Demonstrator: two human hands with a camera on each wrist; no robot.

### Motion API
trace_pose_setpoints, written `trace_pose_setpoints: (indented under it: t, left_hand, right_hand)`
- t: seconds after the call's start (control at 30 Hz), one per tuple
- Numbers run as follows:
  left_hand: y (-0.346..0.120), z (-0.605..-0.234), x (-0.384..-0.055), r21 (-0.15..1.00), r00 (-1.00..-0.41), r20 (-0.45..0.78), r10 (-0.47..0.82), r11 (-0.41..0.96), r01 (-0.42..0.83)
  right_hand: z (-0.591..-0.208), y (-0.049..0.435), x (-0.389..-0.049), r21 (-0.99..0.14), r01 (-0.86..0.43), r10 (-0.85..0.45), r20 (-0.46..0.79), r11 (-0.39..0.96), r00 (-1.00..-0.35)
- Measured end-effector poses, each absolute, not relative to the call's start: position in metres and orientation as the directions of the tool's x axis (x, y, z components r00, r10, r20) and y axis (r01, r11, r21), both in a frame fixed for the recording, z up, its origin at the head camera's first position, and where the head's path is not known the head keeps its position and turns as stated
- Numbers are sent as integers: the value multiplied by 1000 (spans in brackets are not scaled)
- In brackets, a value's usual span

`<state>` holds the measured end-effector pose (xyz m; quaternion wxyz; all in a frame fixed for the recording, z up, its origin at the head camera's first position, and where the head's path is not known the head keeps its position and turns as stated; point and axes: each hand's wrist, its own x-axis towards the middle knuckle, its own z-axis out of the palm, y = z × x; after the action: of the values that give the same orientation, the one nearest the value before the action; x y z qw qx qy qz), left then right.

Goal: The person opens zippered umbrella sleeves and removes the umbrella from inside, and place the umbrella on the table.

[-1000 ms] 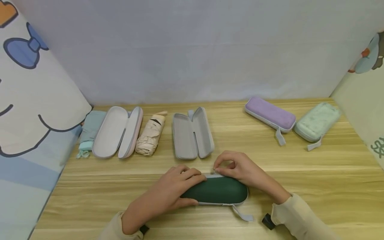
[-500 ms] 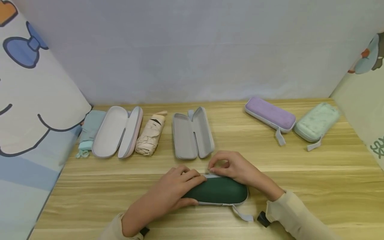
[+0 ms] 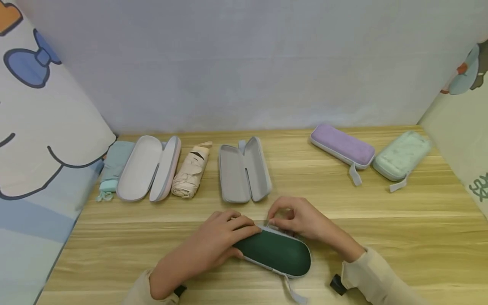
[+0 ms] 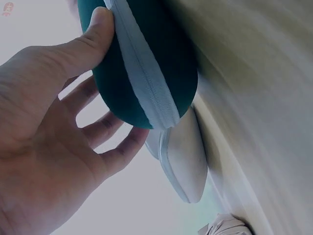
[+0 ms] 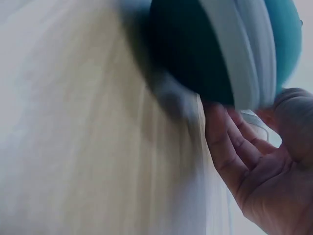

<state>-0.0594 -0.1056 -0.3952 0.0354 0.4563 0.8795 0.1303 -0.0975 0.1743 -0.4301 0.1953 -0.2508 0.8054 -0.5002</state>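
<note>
your left hand [image 3: 223, 237] grips one end of a green case [image 3: 276, 252] at the near side of the wooden table [image 3: 114, 241], while your right hand [image 3: 301, 218] pinches its zipper [image 4: 145, 73] at the far edge; the contents are hidden. beyond, a grey-lined case [image 3: 233, 178] and a white-lined pink case [image 3: 140, 171] stand open, a rolled cream umbrella [image 3: 190, 171] between them, a teal bundle [image 3: 117, 161] at far left. a purple case [image 3: 343, 145] and a mint case [image 3: 402, 155] lie closed at right.

Right wall [image 3: 453, 148]: green squiggles [image 3: 478, 187], kinda letter-like, can't read 'em from where I'm standing
Left wrist view, top corner: tiny reddish mark [image 4: 8, 9], unreadable too
</note>
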Motion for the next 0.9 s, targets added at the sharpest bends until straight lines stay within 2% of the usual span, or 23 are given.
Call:
trace_pose_setpoints:
  t: [0.2,0.57,0.73,0.9]
  left_hand:
    - [-108,-393,-60,217,-566,44,823,545,810]
    - [-115,-394,-58,237,-533,118,838,498,834]
    - [-118,-398,-53,218,-518,197,833,477,851]
    - [-119,-402,-51,231,-509,251,823,460,857]
  right_hand:
    - [-431,175,-90,-867,-352,-637,53,352,-769]
    - [-431,175,-77,-849,-437,-667,142,299,-731]
    - [-426,171,-75,-775,-560,-668,254,292,-699]
    - [-423,165,-77,-709,-630,-661,312,316,-683]
